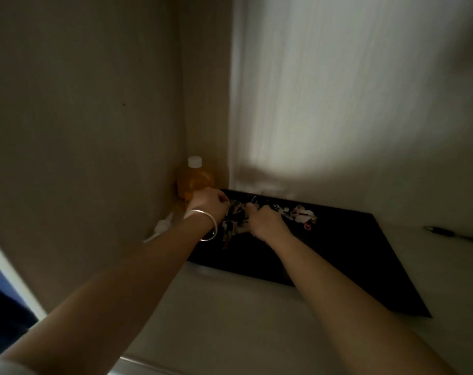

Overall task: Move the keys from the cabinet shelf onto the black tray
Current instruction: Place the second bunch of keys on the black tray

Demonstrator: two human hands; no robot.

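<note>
A black tray [338, 255] lies flat on the pale cabinet shelf, pushed toward the back wall. A dark bunch of keys [231, 221] hangs over the tray's far left part. My left hand [208, 203], with a silver bangle on the wrist, is closed on the top of that bunch. My right hand [263, 221] grips the same bunch from the right side. More keys with pale tags [301, 213] lie on the tray just right of my right hand. The picture is dim and blurred, so single keys are hard to tell apart.
An orange bottle with a white cap [194, 180] stands in the back left corner, just behind my left hand. A white pump nozzle [161, 226] lies by the left wall. A dark pen [457, 235] rests on the shelf at the far right.
</note>
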